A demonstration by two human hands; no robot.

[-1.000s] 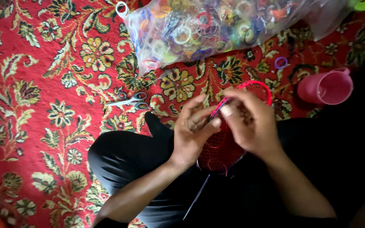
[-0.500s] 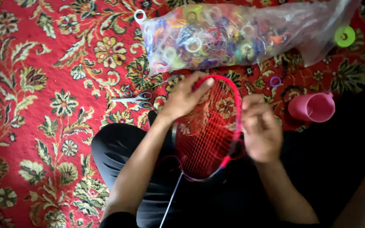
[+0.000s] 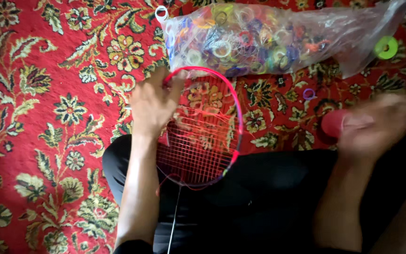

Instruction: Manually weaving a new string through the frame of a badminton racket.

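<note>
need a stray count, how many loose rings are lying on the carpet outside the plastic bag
3: a white ring by the bag's left end, a green ring at its right end, a purple ring below it. The hands may hide more.

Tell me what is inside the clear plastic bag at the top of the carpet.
The clear plastic bag is packed with small plastic rings in many colours: white, blue, purple, orange, yellow. Only the outer layer shows; what lies deeper or underneath is covered.

One head-worn view, looking steeply down, close over the lap, red patterned carpet [image 3: 48,94] spreading left and far.
</note>
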